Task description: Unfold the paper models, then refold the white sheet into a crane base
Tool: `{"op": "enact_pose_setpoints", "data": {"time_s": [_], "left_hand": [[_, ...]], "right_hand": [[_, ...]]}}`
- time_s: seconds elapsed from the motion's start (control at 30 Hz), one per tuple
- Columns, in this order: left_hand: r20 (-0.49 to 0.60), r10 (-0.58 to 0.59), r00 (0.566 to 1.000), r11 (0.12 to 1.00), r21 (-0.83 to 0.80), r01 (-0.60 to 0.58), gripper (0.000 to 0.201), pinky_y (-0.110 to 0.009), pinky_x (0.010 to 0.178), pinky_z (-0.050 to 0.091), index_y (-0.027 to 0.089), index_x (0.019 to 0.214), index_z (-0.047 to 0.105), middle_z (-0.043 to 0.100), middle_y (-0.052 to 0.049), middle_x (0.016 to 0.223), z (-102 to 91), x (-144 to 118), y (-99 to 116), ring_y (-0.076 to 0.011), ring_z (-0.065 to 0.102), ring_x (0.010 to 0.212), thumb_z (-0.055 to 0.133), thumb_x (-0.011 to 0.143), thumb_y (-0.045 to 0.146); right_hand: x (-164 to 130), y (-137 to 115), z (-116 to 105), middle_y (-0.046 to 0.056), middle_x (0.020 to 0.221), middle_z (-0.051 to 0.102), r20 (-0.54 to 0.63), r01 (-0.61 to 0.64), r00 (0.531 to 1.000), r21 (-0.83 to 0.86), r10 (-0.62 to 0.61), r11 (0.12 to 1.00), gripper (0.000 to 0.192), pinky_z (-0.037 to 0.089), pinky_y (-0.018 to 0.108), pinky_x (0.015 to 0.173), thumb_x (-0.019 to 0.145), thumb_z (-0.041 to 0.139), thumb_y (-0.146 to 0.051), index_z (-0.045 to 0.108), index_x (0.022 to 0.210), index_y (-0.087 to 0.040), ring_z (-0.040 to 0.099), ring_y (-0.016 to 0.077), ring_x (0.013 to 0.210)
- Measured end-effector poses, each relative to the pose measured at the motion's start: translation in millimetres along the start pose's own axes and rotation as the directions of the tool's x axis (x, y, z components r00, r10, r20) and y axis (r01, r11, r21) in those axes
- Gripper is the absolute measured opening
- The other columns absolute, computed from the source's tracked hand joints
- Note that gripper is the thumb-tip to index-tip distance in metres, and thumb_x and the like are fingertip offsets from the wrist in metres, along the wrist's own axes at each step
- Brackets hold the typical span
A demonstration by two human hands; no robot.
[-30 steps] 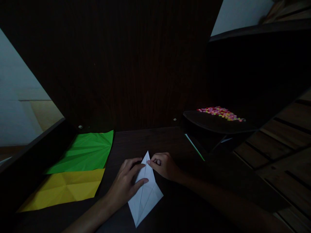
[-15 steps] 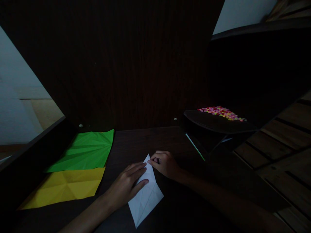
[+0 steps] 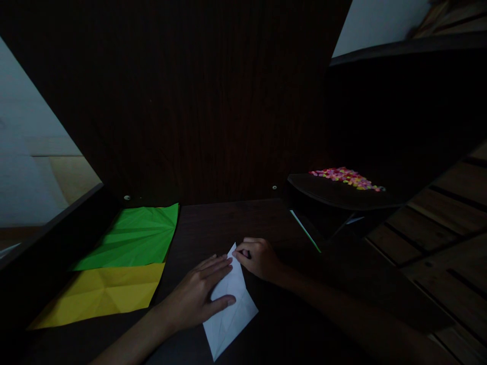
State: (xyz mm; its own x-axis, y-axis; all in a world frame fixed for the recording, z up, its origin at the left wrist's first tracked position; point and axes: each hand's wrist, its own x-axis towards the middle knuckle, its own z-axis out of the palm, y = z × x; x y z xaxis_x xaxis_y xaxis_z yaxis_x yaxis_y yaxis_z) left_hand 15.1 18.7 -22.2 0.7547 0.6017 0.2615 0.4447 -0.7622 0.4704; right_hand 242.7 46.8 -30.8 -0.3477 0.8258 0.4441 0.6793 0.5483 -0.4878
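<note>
A folded sheet of white paper (image 3: 234,317), creased and kite-shaped, lies on the dark wooden surface with its narrow tip pointing away from me. My left hand (image 3: 198,294) rests flat across its left side, fingers stretched out and thumb spread over the middle. On the other side, my right hand (image 3: 261,258) is closed, thumb and index finger pinching the paper's right edge close to the tip. The left fingertips are very near the right hand's pinch. Part of the paper's left edge is hidden under my left hand.
To the left lie a creased green sheet (image 3: 133,235) and a yellow sheet (image 3: 110,291). A thin green-and-white strip (image 3: 305,231) is on the right. Small colourful pieces (image 3: 348,177) are heaped on a rounded dark shelf (image 3: 319,191). A tall dark panel (image 3: 213,101) stands behind.
The paper and both hands sit very slightly lower and further right. My left thumb has shifted down a little on the paper. The right hand's pinch stays near the tip.
</note>
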Motion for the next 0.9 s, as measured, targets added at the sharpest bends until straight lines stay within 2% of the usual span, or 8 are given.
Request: {"op": "enact_pose_setpoints", "data": {"time_s": [0.17,0.3,0.43,0.7,0.9], "left_hand": [[0.022,0.015,1.0,1.0,0.015,-0.015,0.064,-0.056,0.112,0.036,0.025,0.144,0.044,0.051,-0.011,0.145,-4.6,0.9,3.8,-0.0301,0.046,0.134,0.066,0.087,0.042],[0.074,0.059,0.995,0.997,0.047,-0.063,0.053,-0.057,0.112,0.033,0.028,0.141,0.049,0.046,-0.01,0.148,-8.3,0.7,5.8,-0.0302,0.042,0.137,0.062,0.091,0.039],[0.105,0.08,0.991,0.994,0.072,-0.088,0.05,-0.06,0.113,0.031,0.03,0.141,0.048,0.045,-0.008,0.15,-11.0,-0.7,5.2,-0.0309,0.037,0.14,0.059,0.093,0.033],[0.03,0.082,0.996,0.982,0.168,-0.086,0.055,-0.06,0.107,0.038,0.029,0.138,0.053,0.048,-0.004,0.148,-14.5,-2.4,2.2,-0.0336,0.034,0.14,0.052,0.087,0.008],[0.042,0.044,0.998,0.967,0.25,-0.053,0.056,-0.057,0.101,0.043,0.03,0.135,0.056,0.049,-0.003,0.147,-18.1,-1.0,0.4,-0.0345,0.04,0.133,0.051,0.085,0.005]], "right_hand": [[1.9,5.9,-0.8,-0.002,0.067,0.058,-0.026,-0.03,0.999,0.024,0.031,0.999,0.005,0.04,0.024,0.058,0.078,0.072,-0.015,0.068,0.078,-0.018,0.055,0.0117,0.06],[4.8,10.9,-5.8,0.0,0.079,0.061,-0.001,-0.067,0.998,0.006,0.067,0.998,0.017,0.044,0.027,0.066,0.077,0.075,-0.018,0.069,0.093,-0.019,0.059,0.0147,0.07],[7.5,12.9,-10.5,0.005,0.091,0.062,0.078,-0.048,0.996,0.01,0.047,0.999,0.022,0.047,0.034,0.079,0.081,0.072,-0.022,0.071,0.103,-0.018,0.061,0.0191,0.086],[8.5,10.2,-14.3,0.004,0.088,0.06,0.101,-0.041,0.994,0.069,0.034,0.997,0.003,0.045,0.034,0.081,0.083,0.069,-0.018,0.069,0.085,-0.018,0.059,0.0187,0.087],[10.3,4.9,-21.0,0.003,0.089,0.061,0.121,-0.093,0.99,0.108,0.079,0.99,0.013,0.043,0.033,0.079,0.075,0.075,-0.018,0.064,0.082,-0.018,0.057,0.0198,0.087]]}}
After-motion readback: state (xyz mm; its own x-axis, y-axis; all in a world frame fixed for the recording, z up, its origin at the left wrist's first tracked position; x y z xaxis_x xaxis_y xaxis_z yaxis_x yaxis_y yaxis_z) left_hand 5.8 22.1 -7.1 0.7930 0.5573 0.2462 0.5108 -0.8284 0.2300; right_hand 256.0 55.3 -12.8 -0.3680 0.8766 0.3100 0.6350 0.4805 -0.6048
